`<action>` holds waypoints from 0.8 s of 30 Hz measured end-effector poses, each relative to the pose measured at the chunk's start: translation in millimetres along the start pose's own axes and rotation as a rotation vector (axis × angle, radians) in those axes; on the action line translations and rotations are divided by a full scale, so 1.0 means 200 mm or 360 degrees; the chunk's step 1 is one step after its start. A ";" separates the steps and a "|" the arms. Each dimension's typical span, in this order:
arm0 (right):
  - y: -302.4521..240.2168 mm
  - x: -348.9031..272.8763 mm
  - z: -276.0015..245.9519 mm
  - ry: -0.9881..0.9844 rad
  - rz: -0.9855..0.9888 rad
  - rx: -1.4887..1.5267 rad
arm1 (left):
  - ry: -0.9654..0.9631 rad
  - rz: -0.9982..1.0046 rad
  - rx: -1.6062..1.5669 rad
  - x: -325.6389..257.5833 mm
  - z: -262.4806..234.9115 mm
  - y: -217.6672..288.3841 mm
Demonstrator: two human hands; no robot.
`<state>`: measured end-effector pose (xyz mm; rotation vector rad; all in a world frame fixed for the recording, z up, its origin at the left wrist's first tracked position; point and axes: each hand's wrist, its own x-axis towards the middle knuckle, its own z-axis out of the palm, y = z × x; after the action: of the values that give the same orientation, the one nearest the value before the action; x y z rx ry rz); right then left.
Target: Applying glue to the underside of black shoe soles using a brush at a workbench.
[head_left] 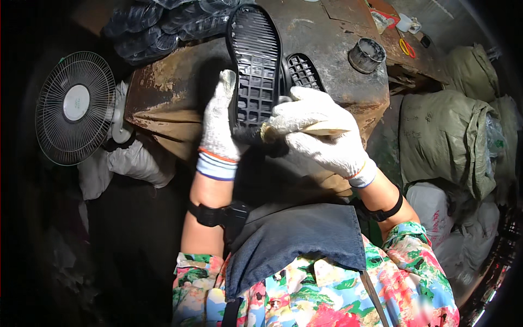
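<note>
While both gloved hands are raised over the stained workbench [338, 32], the scene reads as follows.

Left hand: the left hand [219, 122], in a white knit glove with striped cuff, is closed around the left edge of the black shoe sole [255, 65], fingers behind it and thumb pointing up along its side.

Right hand: the right hand [321, 133], in a like glove, is clenched around the pale wooden handle of a brush [321, 129], its bristle end pressed to the sole's lower end.

Shoe sole: held tread side up and nearly upright between the hands, heel end low at the brush, toe end rising above the left hand's fingertips.

Second sole: another black sole [302, 71] lies just behind the first, partly hidden by the right hand.

Bench items: a grey ribbed round cap [366, 54] stands on the bench to the right; yellow-handled scissors [406, 48] lie farther back.

Sacks: bulging olive-green woven sacks [444, 136] are stacked at the right, with dark markings too blurred to make out; a white sack [433, 210] with red marks sits below them.

Fan: a round wire-guard fan [75, 106] with a pale centre disc stands at the left.

Stack: dark soles [158, 24] are piled at upper left.
</note>
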<state>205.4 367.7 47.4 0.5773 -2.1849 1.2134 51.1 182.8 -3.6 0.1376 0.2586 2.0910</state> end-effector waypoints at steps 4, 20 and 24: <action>-0.02 -0.10 -0.04 0.0172 0.0766 0.0773 | 0.0521 0.0190 0.1344 -0.07 0.25 0.01; 0.24 0.37 -0.42 0.0260 -0.0162 -0.1213 | 0.0496 -0.0156 0.1217 -0.18 0.43 -0.09; 0.30 0.28 -0.30 0.0116 0.0003 -0.0991 | 0.0588 -0.0241 0.1027 -0.22 0.32 -0.12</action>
<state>144.3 443.0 72.7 0.2604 -2.3286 0.4871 107.1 164.8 52.7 0.1086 1.1287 1.8039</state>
